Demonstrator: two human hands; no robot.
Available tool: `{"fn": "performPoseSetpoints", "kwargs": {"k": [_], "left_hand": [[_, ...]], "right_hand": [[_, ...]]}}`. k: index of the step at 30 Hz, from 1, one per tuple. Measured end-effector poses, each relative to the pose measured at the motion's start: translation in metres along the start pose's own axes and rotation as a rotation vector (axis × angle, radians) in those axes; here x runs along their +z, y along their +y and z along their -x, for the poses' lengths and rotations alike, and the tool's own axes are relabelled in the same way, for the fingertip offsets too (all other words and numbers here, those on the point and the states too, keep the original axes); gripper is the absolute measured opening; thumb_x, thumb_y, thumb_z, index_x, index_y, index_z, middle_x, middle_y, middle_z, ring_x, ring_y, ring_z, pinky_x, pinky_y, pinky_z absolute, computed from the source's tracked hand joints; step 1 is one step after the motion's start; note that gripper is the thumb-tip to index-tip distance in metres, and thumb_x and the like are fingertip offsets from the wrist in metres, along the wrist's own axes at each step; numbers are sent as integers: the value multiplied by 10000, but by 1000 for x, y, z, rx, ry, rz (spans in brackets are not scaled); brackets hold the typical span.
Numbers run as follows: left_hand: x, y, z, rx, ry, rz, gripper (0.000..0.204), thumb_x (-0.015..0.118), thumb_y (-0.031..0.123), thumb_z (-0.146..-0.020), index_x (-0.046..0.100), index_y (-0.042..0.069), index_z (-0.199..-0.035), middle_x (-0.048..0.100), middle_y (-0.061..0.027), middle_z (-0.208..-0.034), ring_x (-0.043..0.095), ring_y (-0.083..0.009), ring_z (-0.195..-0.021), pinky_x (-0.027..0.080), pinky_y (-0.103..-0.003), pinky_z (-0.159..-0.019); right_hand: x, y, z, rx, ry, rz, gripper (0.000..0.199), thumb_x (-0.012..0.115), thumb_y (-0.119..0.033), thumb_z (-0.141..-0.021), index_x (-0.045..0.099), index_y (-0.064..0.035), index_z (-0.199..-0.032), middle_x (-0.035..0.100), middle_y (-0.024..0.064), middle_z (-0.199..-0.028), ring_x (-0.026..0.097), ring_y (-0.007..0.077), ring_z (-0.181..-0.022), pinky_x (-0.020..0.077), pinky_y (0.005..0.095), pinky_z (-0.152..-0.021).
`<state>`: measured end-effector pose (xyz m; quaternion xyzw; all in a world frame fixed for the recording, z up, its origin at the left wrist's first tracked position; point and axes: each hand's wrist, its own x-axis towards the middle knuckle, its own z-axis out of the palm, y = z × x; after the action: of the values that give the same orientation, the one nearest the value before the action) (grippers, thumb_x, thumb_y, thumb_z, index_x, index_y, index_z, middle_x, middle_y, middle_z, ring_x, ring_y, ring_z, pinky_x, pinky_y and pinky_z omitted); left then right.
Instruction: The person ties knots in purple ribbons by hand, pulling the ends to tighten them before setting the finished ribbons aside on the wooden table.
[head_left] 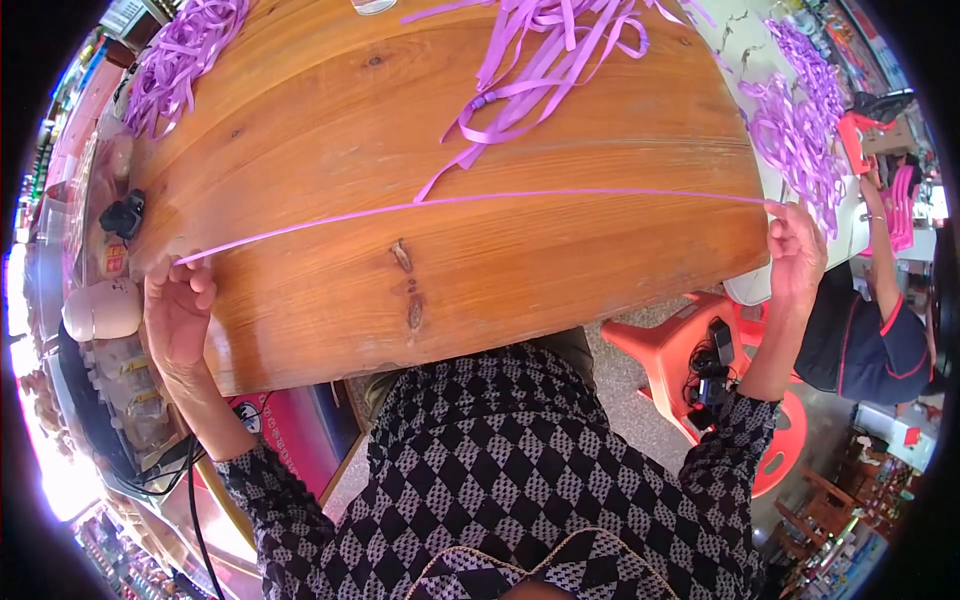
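Observation:
A long, narrow purple ribbon (pixel 480 198) stretches nearly taut across the wooden table (pixel 300 290). Its left end is pinched in my left hand (pixel 180 305), at the table's left edge. The right end sits between the fingertips of my right hand (pixel 797 250), by the table's right edge. Just beyond the stretched ribbon lies a loose bunch of purple ribbons (pixel 545 75), one strand of which trails down to meet it. Both hands have their fingers curled.
More purple ribbons form a heap (pixel 185 65) at the far left and another (pixel 795 120) on the white table at right. An orange plastic stool (pixel 660 350) with black cables stands below the table's right side. A co-worker (pixel 860 335) in dark clothes is at the far right.

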<state>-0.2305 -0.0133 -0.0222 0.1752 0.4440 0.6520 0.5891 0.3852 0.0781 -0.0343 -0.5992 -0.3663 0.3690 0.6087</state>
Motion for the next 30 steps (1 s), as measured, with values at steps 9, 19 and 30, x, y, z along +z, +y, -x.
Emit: {"fn": "performPoseSetpoints", "kwargs": {"k": [9, 19, 30], "left_hand": [[-51, 7, -34, -175, -146, 653, 129, 515, 60, -843, 499, -56, -899, 540, -148, -929, 502, -196, -736, 323, -273, -484], [-6, -17, -15, 110, -111, 401, 217, 465, 2, -883, 472, -80, -1084, 534, -156, -990, 513, -220, -837, 407, -299, -638], [-20, -20, -8, 99, -147, 483, 294, 458, 28, -896, 429, -50, -1178, 532, -121, -999, 501, -204, -838, 405, -277, -653]], "right_hand": [[5, 7, -7, 413, -148, -807, 159, 497, -51, -873, 516, 80, -961, 549, 128, -907, 456, 112, -628, 299, 199, -385], [-2, 24, -4, 421, -236, -968, 217, 438, -84, -925, 468, 62, -1082, 522, 90, -838, 409, 101, -582, 291, 206, -445], [19, 4, 20, 308, -154, -784, 358, 490, -33, -889, 398, 41, -1226, 532, 83, -896, 444, 125, -679, 350, 224, -558]]}}
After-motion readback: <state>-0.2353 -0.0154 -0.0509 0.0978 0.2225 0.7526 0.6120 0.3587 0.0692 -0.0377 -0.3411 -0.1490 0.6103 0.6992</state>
